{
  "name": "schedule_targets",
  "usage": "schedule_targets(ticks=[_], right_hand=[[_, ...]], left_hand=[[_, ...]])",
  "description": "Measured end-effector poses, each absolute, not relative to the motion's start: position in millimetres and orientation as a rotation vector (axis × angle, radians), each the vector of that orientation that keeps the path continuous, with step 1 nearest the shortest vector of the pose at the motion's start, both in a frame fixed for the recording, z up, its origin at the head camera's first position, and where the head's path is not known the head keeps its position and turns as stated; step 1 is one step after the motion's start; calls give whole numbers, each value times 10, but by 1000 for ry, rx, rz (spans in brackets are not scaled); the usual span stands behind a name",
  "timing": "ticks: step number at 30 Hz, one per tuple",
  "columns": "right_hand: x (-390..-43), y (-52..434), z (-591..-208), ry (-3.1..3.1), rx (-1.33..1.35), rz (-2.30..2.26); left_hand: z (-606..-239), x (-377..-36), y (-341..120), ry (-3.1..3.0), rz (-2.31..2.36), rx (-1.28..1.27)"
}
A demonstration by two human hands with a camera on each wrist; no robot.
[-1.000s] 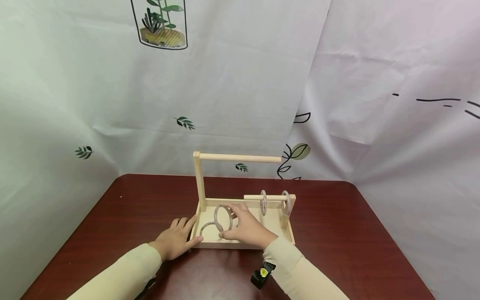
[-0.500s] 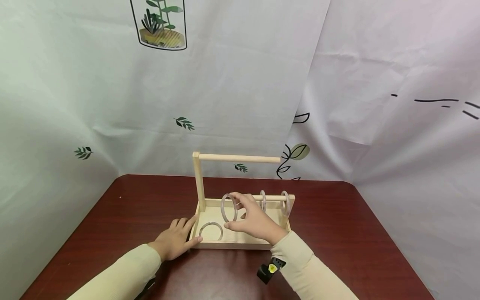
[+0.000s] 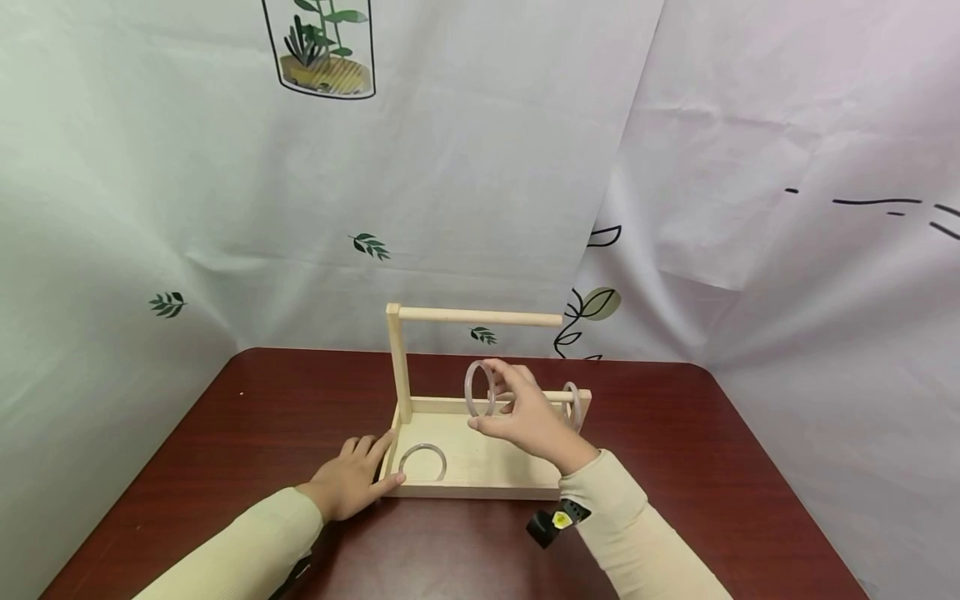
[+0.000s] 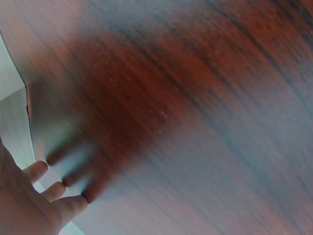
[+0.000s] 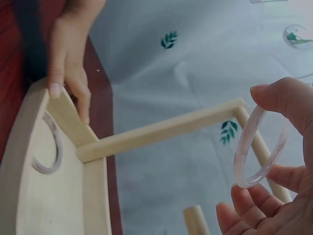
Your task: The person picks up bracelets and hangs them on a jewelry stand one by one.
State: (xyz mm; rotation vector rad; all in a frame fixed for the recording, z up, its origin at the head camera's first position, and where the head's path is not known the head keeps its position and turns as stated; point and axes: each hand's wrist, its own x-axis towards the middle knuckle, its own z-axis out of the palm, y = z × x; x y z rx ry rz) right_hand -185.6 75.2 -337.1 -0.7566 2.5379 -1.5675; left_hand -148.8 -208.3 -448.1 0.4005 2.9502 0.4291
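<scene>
My right hand (image 3: 531, 427) pinches a pale, translucent bangle (image 3: 469, 390) upright between thumb and fingertips. It is near the free end of the lower rod (image 3: 557, 397) of a wooden stand; in the right wrist view the bangle (image 5: 240, 152) appears apart from the rod end (image 5: 196, 221). Another bangle (image 3: 576, 406) hangs at the rod's post end. A further bangle (image 3: 422, 446) lies in the stand's tray (image 3: 480, 492), by its front left corner. My left hand (image 3: 347, 482) rests on the tray's left end, thumb at the front corner, fingers along the side wall.
A taller post (image 3: 400, 367) at the tray's left carries a bare upper rod (image 3: 480, 316), above and behind my right hand. The stand is on a dark red table (image 3: 675, 467). A white printed cloth (image 3: 465, 167) hangs behind the table.
My right hand has lifted the bangle from the tray, up and to the right, to the lower rod's free end. It now hides a bangle seen hanging mid-rod. My left hand stays put.
</scene>
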Motion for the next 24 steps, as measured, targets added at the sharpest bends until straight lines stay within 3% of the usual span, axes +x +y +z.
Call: schedule_targets(ticks=[24], right_hand=[[-1995, 1183, -3137, 2676, -527, -1652]], left_hand=[[-4483, -1484, -2080, 2961, 423, 402]])
